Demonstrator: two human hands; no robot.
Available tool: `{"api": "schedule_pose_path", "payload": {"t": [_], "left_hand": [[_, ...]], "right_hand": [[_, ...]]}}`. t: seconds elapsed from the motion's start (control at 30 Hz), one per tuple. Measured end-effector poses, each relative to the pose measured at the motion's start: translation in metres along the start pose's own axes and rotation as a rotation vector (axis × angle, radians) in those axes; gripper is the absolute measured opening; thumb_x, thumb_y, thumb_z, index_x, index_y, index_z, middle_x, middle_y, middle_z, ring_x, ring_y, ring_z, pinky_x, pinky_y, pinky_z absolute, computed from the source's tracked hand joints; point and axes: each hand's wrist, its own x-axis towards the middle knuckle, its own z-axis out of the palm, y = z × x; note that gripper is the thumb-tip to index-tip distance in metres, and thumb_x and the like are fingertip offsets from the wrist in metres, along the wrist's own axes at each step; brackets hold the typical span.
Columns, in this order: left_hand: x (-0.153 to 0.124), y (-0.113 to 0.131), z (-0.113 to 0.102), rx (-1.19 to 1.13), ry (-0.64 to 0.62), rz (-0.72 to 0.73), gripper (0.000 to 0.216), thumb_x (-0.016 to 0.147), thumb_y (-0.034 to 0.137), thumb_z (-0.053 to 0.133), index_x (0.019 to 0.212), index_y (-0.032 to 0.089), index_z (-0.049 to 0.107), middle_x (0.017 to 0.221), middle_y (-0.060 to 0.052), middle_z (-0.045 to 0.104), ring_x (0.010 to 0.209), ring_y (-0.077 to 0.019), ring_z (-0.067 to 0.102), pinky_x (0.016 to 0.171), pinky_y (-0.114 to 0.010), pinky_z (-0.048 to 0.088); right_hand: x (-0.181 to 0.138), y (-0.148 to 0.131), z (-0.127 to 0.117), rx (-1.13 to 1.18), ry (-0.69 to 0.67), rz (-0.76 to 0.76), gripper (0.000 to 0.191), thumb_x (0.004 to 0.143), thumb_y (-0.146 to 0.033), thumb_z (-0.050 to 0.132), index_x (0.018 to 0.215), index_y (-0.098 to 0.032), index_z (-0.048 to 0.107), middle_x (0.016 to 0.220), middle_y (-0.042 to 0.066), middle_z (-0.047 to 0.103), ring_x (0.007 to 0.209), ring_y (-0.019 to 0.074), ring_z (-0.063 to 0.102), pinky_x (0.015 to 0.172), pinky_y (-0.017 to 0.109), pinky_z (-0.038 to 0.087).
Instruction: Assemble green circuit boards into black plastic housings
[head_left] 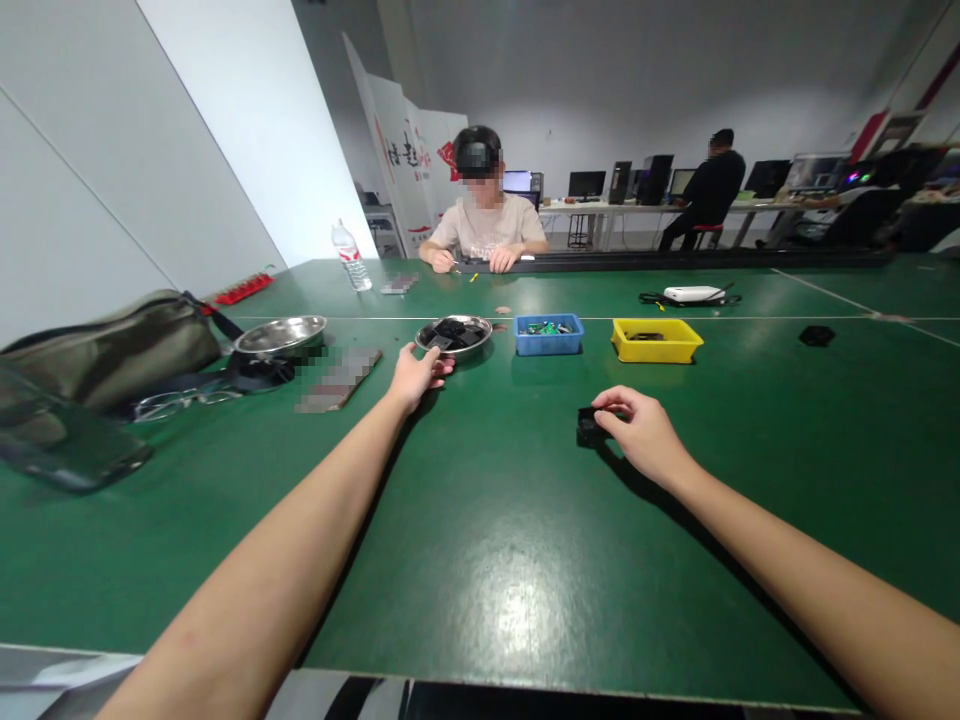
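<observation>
My left hand (418, 378) is at the near side of a round metal bowl (480, 347). Its thumb lies over the rim and the fingers curl beneath, gripping the edge. Black plastic parts (452, 330) are heaped in the bowl, and a flat dark piece lies close to the thumb tip. Out to the right, my right hand (636, 425) pinches a small black open box-shaped part (589, 430) at the table surface. Between and beyond the hands stand a blue bin (548, 343) with small green and silver pieces and a yellow bin (658, 350) with dark pieces.
On the left are a second metal bowl (279, 337), eyeglasses (180, 402), a grey-green bag (127, 350) and a phone-like slab (356, 378). A water bottle (351, 258) stands farther back. Across the green table (480, 500) sits a person (487, 220). A black piece (816, 335) lies far right.
</observation>
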Motion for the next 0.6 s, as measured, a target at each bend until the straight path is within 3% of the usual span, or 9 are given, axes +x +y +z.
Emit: {"api": "schedule_pose_path", "payload": {"t": [0.13, 0.23, 0.3, 0.33, 0.37, 0.47, 0.53, 0.6], "left_hand": [[0.001, -0.003, 0.003, 0.042, -0.006, 0.041, 0.064, 0.091, 0.02, 0.064, 0.146, 0.025, 0.03, 0.106, -0.008, 0.073, 0.082, -0.0172, 0.075, 0.063, -0.025, 0.057], [-0.005, -0.005, 0.01, 0.126, -0.033, 0.108, 0.063, 0.085, 0.016, 0.066, 0.141, 0.024, 0.037, 0.119, -0.01, 0.07, 0.091, -0.0194, 0.073, 0.081, -0.037, 0.06], [-0.015, -0.006, 0.02, 0.2, -0.094, 0.176, 0.062, 0.081, 0.018, 0.071, 0.137, 0.022, 0.044, 0.119, -0.01, 0.071, 0.097, -0.0219, 0.072, 0.099, -0.046, 0.055], [-0.023, -0.006, 0.027, 0.245, -0.162, 0.224, 0.06, 0.081, 0.022, 0.073, 0.135, 0.021, 0.047, 0.118, -0.01, 0.072, 0.103, -0.0244, 0.072, 0.106, -0.049, 0.051], [-0.032, -0.005, 0.034, 0.388, -0.308, 0.343, 0.06, 0.085, 0.031, 0.071, 0.138, 0.019, 0.046, 0.125, -0.014, 0.071, 0.114, -0.0277, 0.069, 0.111, -0.052, 0.047], [-0.061, -0.002, 0.057, 0.785, -0.658, 0.66, 0.064, 0.092, 0.051, 0.064, 0.146, 0.02, 0.048, 0.153, -0.021, 0.055, 0.144, -0.0381, 0.05, 0.119, -0.061, 0.035], [-0.076, 0.001, 0.068, 0.922, -0.747, 0.749, 0.059, 0.098, 0.057, 0.053, 0.146, 0.022, 0.052, 0.164, -0.022, 0.042, 0.154, -0.0399, 0.037, 0.122, -0.063, 0.03], [-0.084, 0.003, 0.073, 0.971, -0.768, 0.773, 0.058, 0.101, 0.058, 0.048, 0.147, 0.022, 0.052, 0.166, -0.022, 0.038, 0.155, -0.0395, 0.034, 0.122, -0.062, 0.03]], "right_hand": [[0.001, 0.002, 0.0, 0.03, -0.047, 0.051, 0.024, 0.066, -0.041, 0.067, 0.08, -0.022, 0.067, 0.081, 0.004, 0.07, 0.08, 0.0237, 0.068, 0.08, 0.04, 0.051], [0.002, 0.005, 0.001, 0.07, -0.091, 0.056, 0.025, 0.066, -0.041, 0.069, 0.081, -0.021, 0.066, 0.082, 0.003, 0.07, 0.08, 0.023, 0.068, 0.08, 0.039, 0.052], [0.002, 0.005, 0.002, 0.095, -0.134, 0.034, 0.025, 0.068, -0.04, 0.07, 0.084, -0.021, 0.065, 0.084, 0.003, 0.071, 0.082, 0.0223, 0.069, 0.081, 0.038, 0.053], [0.003, 0.005, 0.003, 0.098, -0.169, 0.016, 0.026, 0.069, -0.04, 0.071, 0.085, -0.021, 0.066, 0.086, 0.003, 0.071, 0.084, 0.022, 0.07, 0.082, 0.037, 0.053], [0.003, 0.005, 0.003, 0.089, -0.21, -0.005, 0.026, 0.07, -0.04, 0.072, 0.086, -0.021, 0.066, 0.088, 0.003, 0.071, 0.085, 0.0218, 0.07, 0.084, 0.037, 0.054], [0.006, 0.005, 0.006, 0.001, -0.309, -0.088, 0.026, 0.075, -0.04, 0.072, 0.091, -0.02, 0.069, 0.093, 0.004, 0.073, 0.087, 0.021, 0.07, 0.087, 0.037, 0.054], [0.011, 0.007, 0.004, -0.073, -0.31, -0.143, 0.024, 0.082, -0.04, 0.066, 0.096, -0.021, 0.07, 0.094, 0.004, 0.074, 0.087, 0.0205, 0.07, 0.087, 0.037, 0.054], [0.017, 0.01, 0.0, -0.156, -0.26, -0.175, 0.021, 0.087, -0.037, 0.062, 0.098, -0.021, 0.07, 0.094, 0.004, 0.075, 0.087, 0.0203, 0.07, 0.086, 0.037, 0.054]]}}
